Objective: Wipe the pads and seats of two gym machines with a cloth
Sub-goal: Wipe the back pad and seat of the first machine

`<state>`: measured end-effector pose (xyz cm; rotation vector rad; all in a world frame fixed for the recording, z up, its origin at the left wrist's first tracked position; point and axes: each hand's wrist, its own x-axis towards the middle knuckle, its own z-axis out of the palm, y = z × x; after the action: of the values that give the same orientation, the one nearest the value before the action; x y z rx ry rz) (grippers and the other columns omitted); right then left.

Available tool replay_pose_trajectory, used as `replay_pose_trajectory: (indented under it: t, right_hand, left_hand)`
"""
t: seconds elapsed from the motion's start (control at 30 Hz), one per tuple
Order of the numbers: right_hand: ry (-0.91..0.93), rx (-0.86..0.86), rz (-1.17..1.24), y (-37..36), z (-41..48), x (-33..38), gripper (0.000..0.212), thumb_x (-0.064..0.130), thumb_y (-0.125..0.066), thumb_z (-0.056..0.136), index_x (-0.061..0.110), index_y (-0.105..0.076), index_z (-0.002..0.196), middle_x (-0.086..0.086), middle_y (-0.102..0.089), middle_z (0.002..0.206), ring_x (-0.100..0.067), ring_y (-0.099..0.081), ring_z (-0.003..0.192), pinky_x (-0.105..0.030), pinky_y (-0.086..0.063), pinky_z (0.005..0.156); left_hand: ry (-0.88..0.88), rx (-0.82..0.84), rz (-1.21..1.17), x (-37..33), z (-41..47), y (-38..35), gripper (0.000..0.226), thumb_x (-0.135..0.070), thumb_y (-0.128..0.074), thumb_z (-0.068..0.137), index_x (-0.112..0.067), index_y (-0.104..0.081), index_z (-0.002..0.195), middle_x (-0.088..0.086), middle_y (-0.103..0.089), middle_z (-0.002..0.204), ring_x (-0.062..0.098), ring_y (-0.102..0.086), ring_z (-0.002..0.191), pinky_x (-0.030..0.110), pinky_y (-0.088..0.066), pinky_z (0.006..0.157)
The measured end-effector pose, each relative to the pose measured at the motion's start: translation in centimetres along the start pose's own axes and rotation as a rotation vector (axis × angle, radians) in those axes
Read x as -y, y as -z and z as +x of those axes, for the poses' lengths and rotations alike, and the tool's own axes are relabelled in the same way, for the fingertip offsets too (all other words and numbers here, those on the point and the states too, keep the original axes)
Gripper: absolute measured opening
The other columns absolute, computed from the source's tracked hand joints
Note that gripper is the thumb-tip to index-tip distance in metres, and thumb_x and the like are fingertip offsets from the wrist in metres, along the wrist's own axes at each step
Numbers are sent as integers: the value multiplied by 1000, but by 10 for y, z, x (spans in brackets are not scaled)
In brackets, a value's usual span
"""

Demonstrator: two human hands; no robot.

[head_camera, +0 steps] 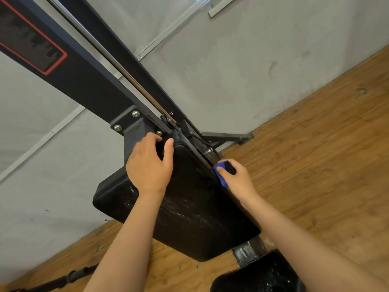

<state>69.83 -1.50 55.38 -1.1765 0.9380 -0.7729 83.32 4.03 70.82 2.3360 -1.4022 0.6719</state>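
Bracing helps: left hand (150, 165) grips the top of the back pad (189, 209), so the right hand (236, 179), pinching the blue cloth (221, 174), should drag firmly along its side edge.

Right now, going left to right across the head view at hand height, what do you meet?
Grey wall → left hand → black pad → blue cloth → right hand → wooden floor.

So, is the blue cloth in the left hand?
No, the right hand holds the blue cloth; the left hand grips the pad.
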Motion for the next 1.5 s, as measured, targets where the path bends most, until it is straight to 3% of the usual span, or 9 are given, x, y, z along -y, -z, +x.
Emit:
replay_pose_trajectory:
  t: [0.13,0.27,0.37,0.53,0.83,1.0,1.23,1.33,1.5]
  right_hand:
    - [126,10,58,-11,9,38,21,25,-60,92,22,-62,113,6,-63,101,-5,-58,92,-18,-47,77]
    - [114,3,44,-9,7,17,21,24,-59,93,19,-60,114,4,-63,101,-8,-59,93,-22,-49,80]
    - [20,3,-51,3,-1,-27,20,22,-57,94,20,-60,114,4,-63,103,-8,-59,95,-19,-46,78]
    - [-181,-61,-124,14,-18,-75,13,25,-56,95,23,-61,107,3,-64,96,-18,-62,90,-26,-48,71]
    - [82,19,53,1,-5,2,18,22,-58,93,24,-60,111,8,-62,100,-5,-59,88,-16,-48,71]
    - [86,12,-2,7,-9,-35,19,23,-54,95,21,-60,113,7,-64,101,-3,-60,91,-20,-49,81]
    - [-190,-42,-110,24,-23,-110,11,28,-54,96,23,-64,97,1,-67,88,-19,-64,84,-41,-52,81]
    - [-194,-53,-70,21,-25,-108,15,29,-49,98,22,-62,103,-2,-65,93,-22,-63,89,-36,-50,79]
    - [-29,-41,95,9,-17,-68,17,25,-51,98,24,-62,110,7,-64,100,-6,-61,90,-21,-49,76]
  left_hand:
    - [-11,13,0,0,-1,0,55,-62,-28,90,-19,-61,100,0,-64,86,10,-54,77,22,-32,63]
    - [-11,21,1,-1,-1,1,56,-62,-29,90,-18,-61,100,1,-65,86,12,-56,77,23,-33,63]
    - [-6,21,5,-1,-1,0,56,-63,-29,90,-18,-61,101,0,-65,87,9,-53,77,21,-30,63]
    - [-15,18,16,-1,0,1,55,-61,-29,91,-18,-61,100,1,-64,86,8,-49,75,22,-30,62]
    - [-21,23,29,-3,-2,2,58,-65,-28,90,-18,-60,101,1,-65,88,16,-59,79,25,-33,64]
    - [-22,22,29,-3,-2,2,58,-64,-28,89,-18,-60,101,1,-65,88,17,-59,79,25,-34,64]
    - [-28,18,28,-3,-1,1,59,-66,-28,89,-19,-60,101,-1,-64,87,10,-52,78,25,-32,65]
    - [-34,1,24,-2,-2,0,61,-68,-26,90,-18,-60,100,-1,-63,86,10,-52,77,25,-31,64]
    - [-45,-26,7,-1,-2,-2,68,-71,-19,90,-17,-61,99,0,-63,86,14,-57,78,25,-31,64]
